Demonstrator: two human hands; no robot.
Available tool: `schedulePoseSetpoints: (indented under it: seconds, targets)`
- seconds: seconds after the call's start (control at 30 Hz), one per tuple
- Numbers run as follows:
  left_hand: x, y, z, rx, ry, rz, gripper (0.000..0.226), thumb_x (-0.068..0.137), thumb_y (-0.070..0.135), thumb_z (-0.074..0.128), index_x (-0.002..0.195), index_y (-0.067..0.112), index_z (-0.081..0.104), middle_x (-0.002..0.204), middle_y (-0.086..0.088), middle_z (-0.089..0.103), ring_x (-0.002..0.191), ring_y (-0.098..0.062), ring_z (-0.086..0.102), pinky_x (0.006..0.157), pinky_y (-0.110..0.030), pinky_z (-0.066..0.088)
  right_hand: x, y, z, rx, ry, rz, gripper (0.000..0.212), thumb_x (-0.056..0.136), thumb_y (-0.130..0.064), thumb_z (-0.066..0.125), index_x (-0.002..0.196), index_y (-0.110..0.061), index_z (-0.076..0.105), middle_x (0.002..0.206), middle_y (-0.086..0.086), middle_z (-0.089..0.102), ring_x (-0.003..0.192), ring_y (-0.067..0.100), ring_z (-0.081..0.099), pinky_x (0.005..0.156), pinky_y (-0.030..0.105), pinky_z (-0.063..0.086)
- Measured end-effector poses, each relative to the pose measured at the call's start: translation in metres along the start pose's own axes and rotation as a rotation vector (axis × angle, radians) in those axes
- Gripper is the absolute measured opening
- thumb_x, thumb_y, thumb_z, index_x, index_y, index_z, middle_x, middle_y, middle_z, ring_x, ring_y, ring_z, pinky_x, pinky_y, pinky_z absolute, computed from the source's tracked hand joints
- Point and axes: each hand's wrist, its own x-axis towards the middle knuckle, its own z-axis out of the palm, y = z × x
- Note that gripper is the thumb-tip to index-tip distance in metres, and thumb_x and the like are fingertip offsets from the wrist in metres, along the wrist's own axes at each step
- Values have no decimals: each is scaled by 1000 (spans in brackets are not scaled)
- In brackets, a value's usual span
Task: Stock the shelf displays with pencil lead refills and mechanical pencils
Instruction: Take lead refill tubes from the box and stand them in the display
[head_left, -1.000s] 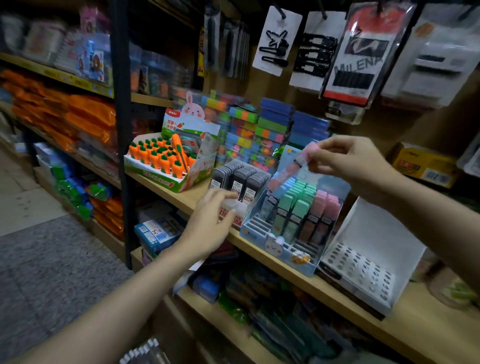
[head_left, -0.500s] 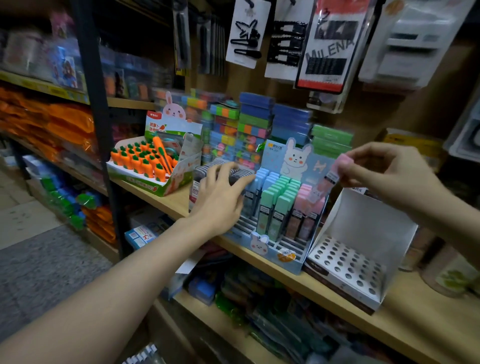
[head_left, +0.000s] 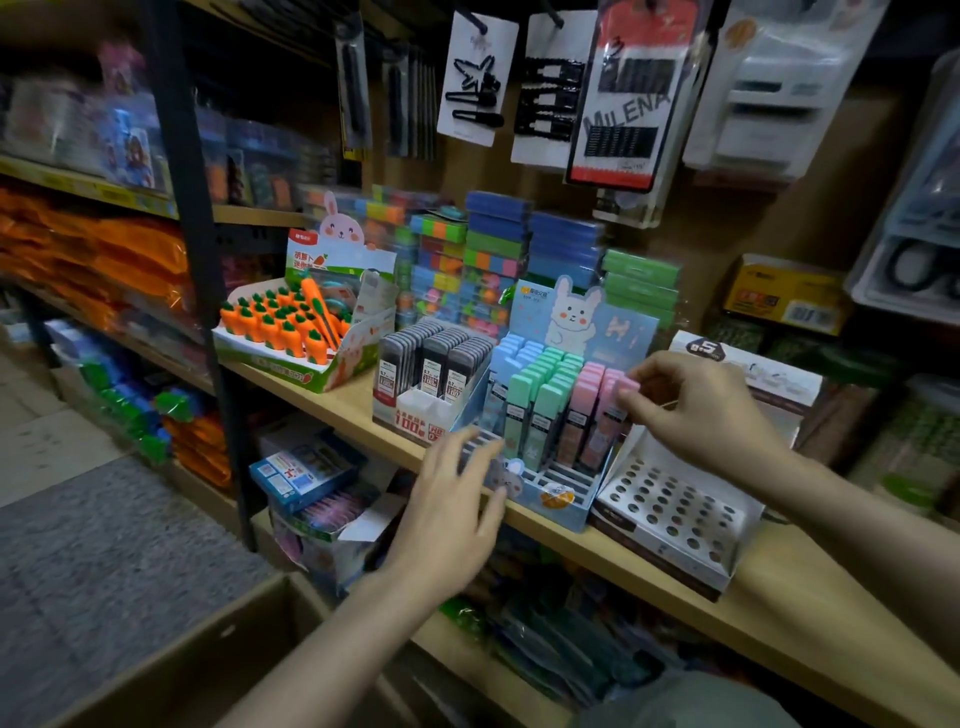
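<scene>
A blue bunny display box (head_left: 550, 486) stands on the wooden shelf (head_left: 779, 618), holding rows of blue, green and pink lead refill cases. My right hand (head_left: 701, 410) pinches the top of a pink refill case (head_left: 608, 415) in the box's right column. My left hand (head_left: 457, 504) hovers with fingers spread just in front of the box's lower left corner, holding nothing. To the left sits a box of black lead refills (head_left: 431, 374). A white display stand with round holes (head_left: 670, 514) sits to the right, with nothing in its holes.
A carrot-shaped item display (head_left: 296, 327) stands at the shelf's left end by a black upright post (head_left: 197, 270). Stacked colourful boxes line the back. Hair-clip cards (head_left: 618, 98) hang above. A cardboard carton (head_left: 197, 670) sits on the floor below left; lower shelves are packed with goods.
My right hand has lowered the pink refill case into the right column of the bunny box. My left hand has dropped from the black refills to the box's front left corner.
</scene>
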Motion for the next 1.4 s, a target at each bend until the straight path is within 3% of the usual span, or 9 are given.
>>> schedulePoseSetpoints:
  seconds: [0.2,0.37,0.5,0.67,0.8,0.97,1.13,1.3,1.4]
  targets:
    - [-14,-12,11,47,-88,-13,55,99,34,47,149,38,23,154,8,17,147,-14,8,120,-37,22,4,-1,5,-28,-41,-9,17,85,-26,75,96,-21,64,79,-10,64,73,0,61,63,13,48]
    - [-11,-14,10,65,-101,-12,57,98,31,49,148,40,23,154,9,18,147,-14,9,119,-36,24,-2,-1,18,-77,-8,-67,11,82,-19,77,82,-17,66,78,-3,66,73,11,62,71,35,57]
    - [-10,-13,9,34,-136,-37,60,98,29,51,148,41,22,154,11,14,148,-13,6,118,-36,28,-1,-1,19,-145,46,-54,14,79,-23,79,79,-17,67,88,1,57,74,14,53,67,28,46]
    - [-14,-7,-1,-86,-165,-51,60,98,27,51,148,42,22,156,18,8,147,-7,7,115,-30,28,-8,-9,15,-188,45,-13,27,87,-28,70,110,-15,68,101,4,52,79,15,52,71,29,44]
    - [-51,-20,-9,-321,26,-65,47,96,23,54,139,36,40,146,17,30,137,-1,30,107,-22,30,-33,-40,21,-80,58,-145,22,87,-25,68,108,-19,66,89,-7,53,74,9,51,67,26,39]
    - [-141,-91,-3,-406,294,-583,22,90,5,63,112,7,63,108,-6,64,97,-20,62,86,-32,50,-88,-107,104,59,-521,-373,9,85,-28,66,92,-24,68,75,-11,63,70,8,60,65,27,47]
    - [-245,-152,15,-587,314,-1346,16,87,-7,60,89,8,64,92,-9,60,91,-19,54,82,-27,45,-150,-143,231,105,-991,-165,10,87,-23,64,93,-17,69,94,7,71,90,25,67,78,32,51]
    - [-316,-174,48,-525,173,-1622,33,94,1,51,68,21,44,73,1,48,69,-13,48,67,-18,43,-215,-130,326,161,-1196,202,14,88,-24,63,79,-16,67,89,3,70,87,21,65,72,23,45]
    - [-334,-181,76,-479,129,-1689,13,88,6,64,84,17,56,90,-5,62,88,-22,57,85,-29,49,-243,-117,369,145,-1221,367,10,86,-26,68,84,-17,65,95,0,67,95,19,61,77,21,43]
